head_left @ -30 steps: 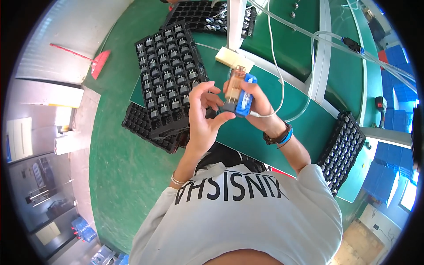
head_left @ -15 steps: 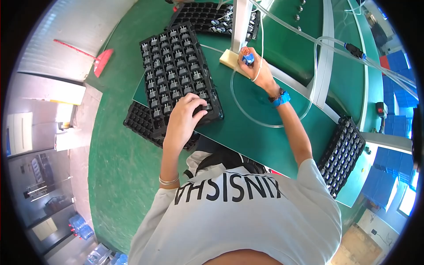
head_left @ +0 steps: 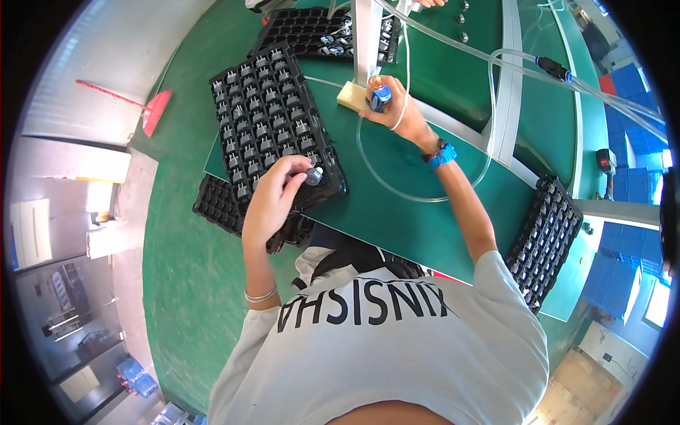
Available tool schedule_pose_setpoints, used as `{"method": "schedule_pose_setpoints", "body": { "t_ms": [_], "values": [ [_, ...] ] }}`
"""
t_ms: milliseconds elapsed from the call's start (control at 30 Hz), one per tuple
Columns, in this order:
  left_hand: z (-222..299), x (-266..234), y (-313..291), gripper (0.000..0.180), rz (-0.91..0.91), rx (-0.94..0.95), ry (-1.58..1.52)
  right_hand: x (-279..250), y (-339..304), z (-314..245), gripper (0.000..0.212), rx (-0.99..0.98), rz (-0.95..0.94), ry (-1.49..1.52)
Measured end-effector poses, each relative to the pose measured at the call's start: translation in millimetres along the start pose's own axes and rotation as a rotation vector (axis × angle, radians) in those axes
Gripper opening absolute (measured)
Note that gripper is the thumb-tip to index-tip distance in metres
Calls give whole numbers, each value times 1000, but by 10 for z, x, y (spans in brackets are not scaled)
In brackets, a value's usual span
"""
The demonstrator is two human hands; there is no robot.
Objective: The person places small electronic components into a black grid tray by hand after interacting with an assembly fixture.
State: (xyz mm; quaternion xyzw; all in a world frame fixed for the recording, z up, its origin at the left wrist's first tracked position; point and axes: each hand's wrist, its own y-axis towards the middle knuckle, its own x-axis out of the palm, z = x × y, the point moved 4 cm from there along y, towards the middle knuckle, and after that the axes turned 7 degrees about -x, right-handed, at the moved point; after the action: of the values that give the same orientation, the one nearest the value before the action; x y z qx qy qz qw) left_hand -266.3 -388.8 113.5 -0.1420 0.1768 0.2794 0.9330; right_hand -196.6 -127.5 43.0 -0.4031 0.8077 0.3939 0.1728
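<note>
My left hand (head_left: 269, 200) is closed in a pinch on a small dark grey plug (head_left: 313, 177) with a pale metal end. It is held over the near right corner of a black tray (head_left: 322, 127), where rows of similar plugs stand with their pins up. Farther right, my right hand (head_left: 407, 120) wraps round a small blue bottle (head_left: 380, 99) with an orange top. The bottle is tilted beside a pale yellow block (head_left: 350, 97) at the foot of a white post. A thin white cord crosses the back of that hand.
The white post (head_left: 365, 42) rises from the green table (head_left: 397, 219). A clear hose (head_left: 397, 195) loops under my right forearm. Another black tray (head_left: 304, 25) with parts lies behind, and a filled one (head_left: 545, 244) at right. Part of another person's hand (head_left: 430, 3) shows at the far edge.
My left hand has come up from the tray's near corner with a plug between its fingers. My right hand still holds the bottle, now turned somewhat. The whole view has shifted slightly.
</note>
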Motion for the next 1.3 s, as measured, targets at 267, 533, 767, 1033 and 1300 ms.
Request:
{"method": "schedule_pose_setpoints", "body": {
  "t_ms": [267, 533, 767, 1033, 1300],
  "values": [
    [-183, 1, -71, 17, -174, 33, -780, -181, 110, 606, 39, 301, 280, 204],
    [-177, 157, -112, 24, -132, 51, -829, -949, 230, 1481, 30, 189, 502, -524],
    [-31, 294, -24, 29, 2, 101, -808, -1011, 136, 1055, 34, 74, 589, -625],
    [319, 392, 19, 28, 6, 349, -744, -179, -289, -995, 39, 601, -33, 1542],
    [424, 476, -46, 27, -3, 379, -693, -221, -526, -1344, 39, 680, -189, 1413]
  ]
}}
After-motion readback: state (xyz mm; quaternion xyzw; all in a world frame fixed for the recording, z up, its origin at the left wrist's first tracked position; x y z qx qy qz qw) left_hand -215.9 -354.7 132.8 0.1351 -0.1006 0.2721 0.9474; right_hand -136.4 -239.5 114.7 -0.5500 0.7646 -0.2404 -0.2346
